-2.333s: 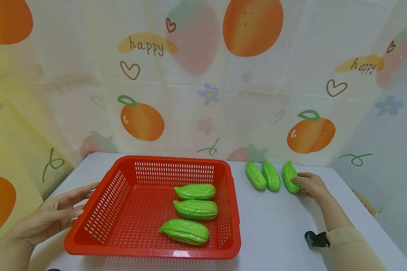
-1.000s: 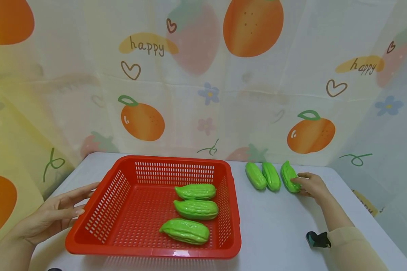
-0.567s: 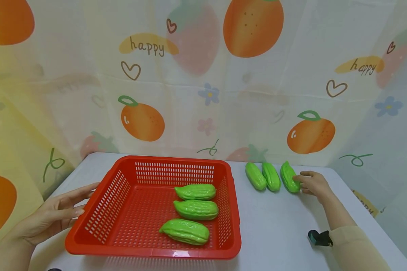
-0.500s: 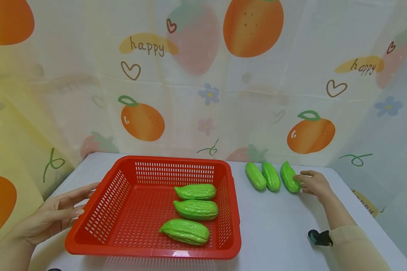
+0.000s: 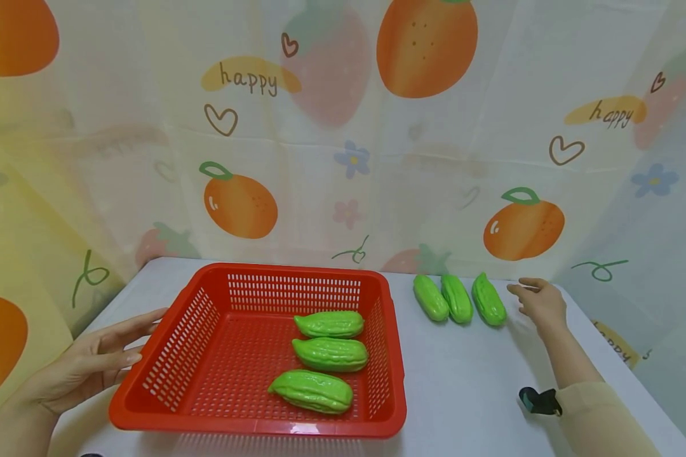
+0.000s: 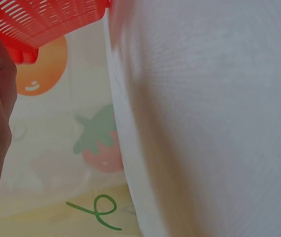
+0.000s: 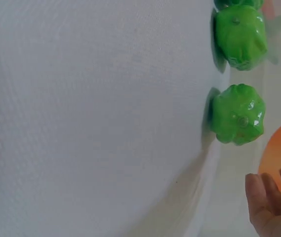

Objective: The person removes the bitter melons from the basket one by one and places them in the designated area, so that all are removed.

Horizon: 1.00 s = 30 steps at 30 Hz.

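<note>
My left hand (image 5: 86, 365) is at the left side of a red plastic basket (image 5: 251, 426), its fingers fairly straight against the outer wall below the rim. In the left wrist view the basket (image 6: 56, 22) partly hides those fingers. Inside the basket, three green bitter melons lie toward the right: a back one (image 5: 329, 324), a middle one (image 5: 331, 354) and a front one (image 5: 313, 391). My right hand (image 5: 540, 304) is raised with nothing in it, just right of a bitter melon (image 5: 489, 299) on the table. A gap separates them in the right wrist view.
Two more bitter melons, one (image 5: 431, 298) and another (image 5: 457, 299), lie side by side near the white table's (image 5: 451, 387) back edge. Behind the table hangs a fruit-print cloth (image 5: 320, 190). A black wrist device (image 5: 539, 402) sits by my right sleeve.
My right hand has let go of the rightmost bitter melon and moved up and right, away from it. That melon shifted slightly left earlier. The left hand and basket have stayed put.
</note>
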### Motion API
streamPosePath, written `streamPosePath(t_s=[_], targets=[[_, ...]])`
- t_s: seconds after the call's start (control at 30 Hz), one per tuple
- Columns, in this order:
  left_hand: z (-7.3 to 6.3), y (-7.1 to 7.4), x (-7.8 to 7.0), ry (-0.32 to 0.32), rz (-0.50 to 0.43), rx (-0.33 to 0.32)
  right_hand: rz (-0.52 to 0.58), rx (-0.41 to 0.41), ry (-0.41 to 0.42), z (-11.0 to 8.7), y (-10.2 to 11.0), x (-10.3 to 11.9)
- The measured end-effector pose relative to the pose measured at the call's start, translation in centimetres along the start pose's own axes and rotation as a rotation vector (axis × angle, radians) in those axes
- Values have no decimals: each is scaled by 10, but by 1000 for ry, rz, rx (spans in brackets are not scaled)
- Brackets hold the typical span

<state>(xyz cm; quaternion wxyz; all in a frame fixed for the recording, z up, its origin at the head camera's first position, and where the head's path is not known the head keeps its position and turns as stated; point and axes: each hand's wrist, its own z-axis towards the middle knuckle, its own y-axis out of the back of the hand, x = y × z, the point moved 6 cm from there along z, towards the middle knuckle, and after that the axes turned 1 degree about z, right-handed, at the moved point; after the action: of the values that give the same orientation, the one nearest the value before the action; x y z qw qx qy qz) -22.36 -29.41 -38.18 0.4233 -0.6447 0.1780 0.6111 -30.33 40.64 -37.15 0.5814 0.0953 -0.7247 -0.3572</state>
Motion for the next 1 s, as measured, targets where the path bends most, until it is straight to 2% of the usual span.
streamPosePath(t_s=[0.23,0.5,0.7,1.0], targets=[[0,1,0,-5,-25,37,62,-32,38,-4,0,9],[1,1,0,-1,-28,61,79,-99,98,-11,-4,28],[0,1,0,-2,-34,67,122,-72,151,-20,-12,46],[0,2,0,19,-25,30,177,-21,260,-36,-24,75]])
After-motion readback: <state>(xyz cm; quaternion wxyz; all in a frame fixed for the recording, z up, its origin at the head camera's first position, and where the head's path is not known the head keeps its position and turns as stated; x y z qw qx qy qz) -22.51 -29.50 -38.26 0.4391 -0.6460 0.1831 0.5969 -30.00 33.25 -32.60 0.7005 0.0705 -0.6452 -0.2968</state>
